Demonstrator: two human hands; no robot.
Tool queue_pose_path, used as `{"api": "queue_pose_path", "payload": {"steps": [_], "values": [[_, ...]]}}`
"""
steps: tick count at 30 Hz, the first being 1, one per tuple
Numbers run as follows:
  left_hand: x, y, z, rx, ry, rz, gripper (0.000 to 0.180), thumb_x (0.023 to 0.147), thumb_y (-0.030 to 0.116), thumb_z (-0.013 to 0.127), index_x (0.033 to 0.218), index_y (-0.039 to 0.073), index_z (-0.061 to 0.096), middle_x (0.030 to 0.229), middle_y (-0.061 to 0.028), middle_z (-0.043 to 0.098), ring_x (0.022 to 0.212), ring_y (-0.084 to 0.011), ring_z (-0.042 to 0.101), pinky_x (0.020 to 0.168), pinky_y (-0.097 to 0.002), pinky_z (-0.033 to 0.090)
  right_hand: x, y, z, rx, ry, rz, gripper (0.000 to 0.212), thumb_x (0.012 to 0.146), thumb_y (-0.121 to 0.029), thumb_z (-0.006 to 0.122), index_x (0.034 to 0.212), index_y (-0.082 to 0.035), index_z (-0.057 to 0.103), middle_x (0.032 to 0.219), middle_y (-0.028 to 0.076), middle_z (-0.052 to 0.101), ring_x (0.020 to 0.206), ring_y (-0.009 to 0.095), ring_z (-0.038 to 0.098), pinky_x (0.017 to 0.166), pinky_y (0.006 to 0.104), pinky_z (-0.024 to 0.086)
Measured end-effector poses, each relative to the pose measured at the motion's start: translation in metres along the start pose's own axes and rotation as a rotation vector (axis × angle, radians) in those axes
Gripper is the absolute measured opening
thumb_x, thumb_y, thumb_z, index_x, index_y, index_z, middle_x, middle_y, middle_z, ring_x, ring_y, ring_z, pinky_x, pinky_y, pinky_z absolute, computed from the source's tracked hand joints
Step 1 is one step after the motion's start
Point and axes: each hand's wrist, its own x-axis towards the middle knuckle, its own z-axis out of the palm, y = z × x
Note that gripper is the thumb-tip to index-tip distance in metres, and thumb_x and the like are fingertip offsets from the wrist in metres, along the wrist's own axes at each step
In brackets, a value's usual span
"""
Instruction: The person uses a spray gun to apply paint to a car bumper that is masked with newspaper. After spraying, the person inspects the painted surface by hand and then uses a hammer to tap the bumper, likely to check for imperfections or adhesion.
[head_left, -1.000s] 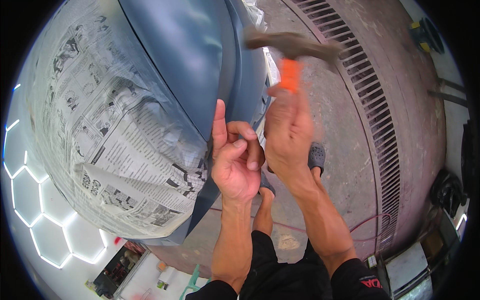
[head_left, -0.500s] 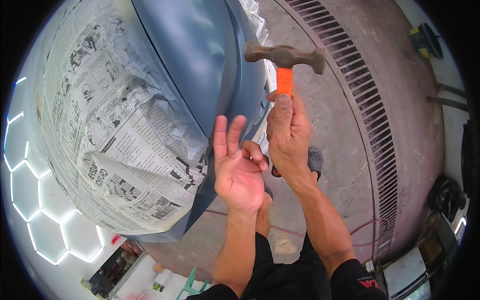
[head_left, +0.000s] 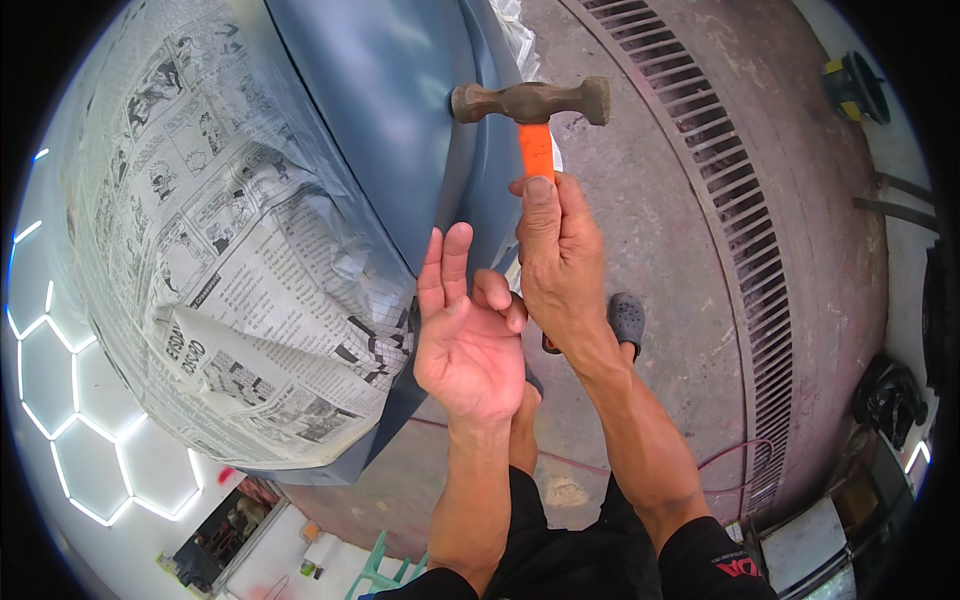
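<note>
My right hand [head_left: 562,260] grips the orange handle of a hammer [head_left: 530,102], thumb lying along it. The hammer's worn brown metal head points up and spans sideways, its left end overlapping the edge of a blue-grey car body panel [head_left: 370,90] in view; whether it touches cannot be told. Beside it, my left hand [head_left: 470,355] is palm up and holds nothing, with two fingers stretched toward the panel and the others partly curled. Left of the hands, newspaper [head_left: 270,310] and clear plastic film mask a rounded part of the car.
A slotted floor grate [head_left: 735,190] curves along the right of the concrete floor. A thin red hose [head_left: 735,450] crosses the floor. A black-and-yellow round object [head_left: 855,88] and a black bag [head_left: 890,398] lie far right. Hexagonal lights [head_left: 75,430] glow at left; a green stand [head_left: 382,572] is below.
My right hand and the hammer have moved left, bringing the hammer head across the panel's edge. My left hand has shifted slightly left, its two raised fingers closer together.
</note>
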Motion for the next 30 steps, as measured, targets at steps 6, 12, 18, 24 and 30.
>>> {"api": "queue_pose_path", "payload": {"steps": [6, 12, 18, 24, 30], "values": [[0.0, 0.003, -0.004, 0.055, 0.012, 0.004, 0.065, 0.099, 0.01, 0.055, 0.163, 0.008, 0.045, 0.161, -0.004, 0.054, 0.092, -0.0189, 0.058, 0.072, -0.0329, 0.052, -0.009, -0.009, -0.006, 0.226, 0.082, 0.018, 0.041, 0.118, -0.042, 0.051, 0.118, -0.003, 0.063, 0.074, 0.001, 0.057, 0.059, 0.007, 0.053, 0.05, 0.0312, 0.042], [0.001, 0.001, -0.009, 0.136, -0.006, 0.0, 0.069, 0.098, 0.009, 0.051, 0.167, 0.009, 0.041, 0.16, -0.0091, 0.054, 0.092, -0.0175, 0.058, 0.07, -0.0324, 0.051, 0.005, 0.003, -0.007, 0.028, 0.107, 0.006, 0.04, 0.118, -0.041, 0.05, 0.113, -0.003, 0.061, 0.07, -0.004, 0.049, 0.061, 0.005, 0.045, 0.053, 0.0291, 0.037], [0.001, 0.001, -0.006, 0.186, 0.033, 0.02, 0.069, 0.097, 0.009, 0.053, 0.165, 0.011, 0.043, 0.157, -0.0052, 0.056, 0.089, -0.0178, 0.057, 0.068, -0.0316, 0.051, -0.006, 0.002, -0.015, 0.199, 0.146, -0.029, 0.037, 0.119, -0.038, 0.05, 0.111, -0.003, 0.06, 0.071, -0.004, 0.051, 0.062, 0.004, 0.045, 0.054, 0.0273, 0.037], [0.002, 0.001, -0.007, 0.207, 0.015, 0.017, 0.071, 0.097, 0.01, 0.053, 0.167, 0.012, 0.041, 0.158, -0.0046, 0.056, 0.089, -0.0172, 0.056, 0.069, -0.031, 0.051, 0.006, -0.004, 0.002, 0.184, 0.114, -0.07, 0.039, 0.119, -0.042, 0.049, 0.114, -0.004, 0.059, 0.069, -0.007, 0.044, 0.056, 0.001, 0.038, 0.049, 0.0234, 0.031], [0.001, 0.002, -0.009, 0.226, 0.003, 0.016, 0.072, 0.097, 0.01, 0.053, 0.168, 0.012, 0.041, 0.157, -0.0045, 0.056, 0.089, -0.0169, 0.056, 0.068, -0.03, 0.051, 0.01, 0.004, 0.009, -0.001, 0.082, -0.031, 0.032, 0.118, -0.035, 0.052, 0.11, -0.004, 0.058, 0.071, -0.001, 0.054, 0.061, 0.008, 0.049, 0.054, 0.0326, 0.042]]}}
